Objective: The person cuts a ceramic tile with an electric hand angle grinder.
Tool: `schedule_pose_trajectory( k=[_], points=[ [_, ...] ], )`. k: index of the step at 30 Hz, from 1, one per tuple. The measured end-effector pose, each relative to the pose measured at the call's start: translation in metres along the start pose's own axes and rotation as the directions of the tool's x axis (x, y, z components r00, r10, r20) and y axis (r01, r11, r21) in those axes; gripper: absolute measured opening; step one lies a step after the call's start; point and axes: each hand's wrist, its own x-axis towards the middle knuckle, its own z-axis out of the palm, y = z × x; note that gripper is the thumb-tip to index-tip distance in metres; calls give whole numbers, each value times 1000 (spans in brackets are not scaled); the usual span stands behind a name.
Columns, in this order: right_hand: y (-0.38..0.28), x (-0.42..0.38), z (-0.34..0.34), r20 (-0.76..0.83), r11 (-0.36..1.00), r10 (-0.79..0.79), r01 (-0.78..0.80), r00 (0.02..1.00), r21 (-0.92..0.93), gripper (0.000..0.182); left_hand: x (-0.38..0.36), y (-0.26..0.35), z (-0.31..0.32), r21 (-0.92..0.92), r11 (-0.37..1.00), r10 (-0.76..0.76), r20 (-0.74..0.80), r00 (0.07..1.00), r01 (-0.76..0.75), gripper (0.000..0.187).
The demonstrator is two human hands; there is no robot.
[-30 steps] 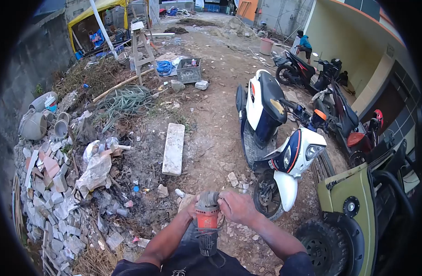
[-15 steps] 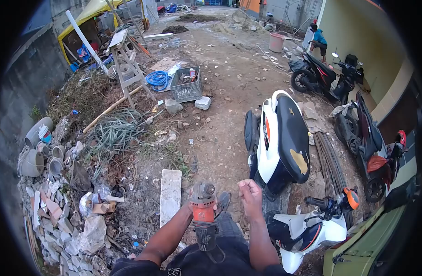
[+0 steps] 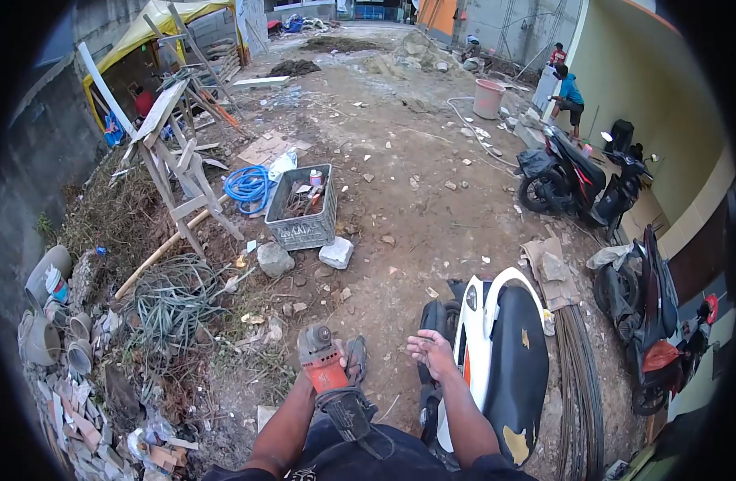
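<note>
An orange and black angle grinder is gripped in my left hand, its grey gear head pointing forward and no disc visible on the spindle. A black cord loops by its rear end, close to my dark shirt. My right hand is held out beside it, fingers loosely stretched and apart, with nothing I can make out in them. Just right of that hand stands a white and black motorbike with a torn seat. One of my shoes shows behind the grinder.
Ahead on the dirt are a grey crate of tools, a blue hose, stones and a wooden trestle. Broken tiles lie left. More motorbikes and long rods are right. A person in blue is farther off.
The view has moved forward, bringing the crate and trestle closer. The grinder has swung left and tilted. My right hand has loosened from curled fingers to stretched ones.
</note>
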Motion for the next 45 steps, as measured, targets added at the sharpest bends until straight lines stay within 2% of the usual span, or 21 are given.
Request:
schedule_pose_trajectory(
  k=[4, 8, 12, 15, 16, 17, 18, 19, 20, 21, 23, 26, 30, 32, 33, 34, 36, 37, 41, 43, 45],
  points=[
    [-20, 96, -28, -201, 972, 189, -212, 961, -100, 25, 158, 76, -49, 18, 997, -76, 100, 992, 75, 40],
    [-23, 141, -73, -404, 879, 232, -369, 885, -303, 24, 302, 129, -38, 91, 974, -219, 184, 958, 205, 35],
    [-41, 200, -91, -548, 816, 421, -566, 722, -118, 19, 462, 190, -35, 151, 954, -291, 252, 923, 260, 31],
    [-59, 291, -106, -587, 737, 461, -656, 666, -166, 22, 569, 222, -61, 144, 961, -269, 286, 920, 237, 29],
    [-47, 329, -123, -597, 648, 494, -725, 632, -231, 25, 598, 232, -76, 133, 966, -251, 283, 926, 221, 28],
    [-8, 385, -177, -293, 319, 266, -371, 918, -872, 29, 620, 242, -91, 118, 971, -232, 265, 936, 207, 27],
    [-22, 427, -185, -148, 7, 111, -150, 983, -989, 29, 643, 255, -102, 109, 974, -218, 243, 945, 197, 26],
    [-41, 471, -190, 56, -332, 5, 55, 998, -942, 28, 669, 270, -110, 105, 977, -206, 227, 952, 186, 25],
    [-71, 506, -182, -184, 54, 47, -186, 982, -981, 28, 682, 282, -115, 88, 979, -197, 194, 961, 183, 25],
    [-114, 547, -170, -386, 397, 162, -418, 908, -817, 28, 703, 295, -114, 31, 981, -193, 122, 974, 191, 28],
    [-208, 630, -139, -475, 829, 175, -389, 862, -401, 27, 754, 332, -102, 70, 988, -147, 215, 965, 135, 31],
    [-375, 729, -56, -429, 869, 107, -294, 897, -397, 24, 827, 387, -111, 93, 995, -49, 344, 938, 18, 38],
    [-506, 893, 7, -177, 765, -12, -105, 984, -635, 19, 924, 449, -173, -45, 998, -29, 214, 976, 39, 45],
    [-515, 949, 21, -153, 737, -24, -86, 988, -670, 19, 978, 478, -213, 18, 999, -53, 217, 975, 51, 52],
    [-520, 981, 29, -145, 797, -62, -39, 988, -603, 19, 1003, 498, -199, -2, 999, -51, 134, 990, 51, 36],
    [-532, 1014, 42, -136, 847, -115, 25, 984, -531, 19, 1031, 531, -188, 2, 997, -71, 149, 986, 72, 36],
    [-541, 1052, 56, -226, 839, -9, -116, 974, -532, 20, 1098, 587, -179, 2, 998, -60, 316, 947, 63, 47],
    [-539, 1060, 62, -277, 789, 49, -207, 960, -579, 20, 1129, 611, -209, 21, 999, -32, 318, 948, 27, 44],
    [-523, 1102, 45, -402, 725, 199, -410, 894, -553, 23, 1207, 710, -196, -11, 998, -48, 282, 958, 54, 41],
    [-524, 1122, 52, -548, 864, 282, -456, 787, -211, 26, 1234, 748, -193, -21, 1000, -14, 219, 976, 19, 39],
    [-504, 1171, 35, -511, 876, 438, -478, 739, 60, 30, 1265, 787, -207, -48, 999, 15, 136, 991, -9, 39]
  ],
)
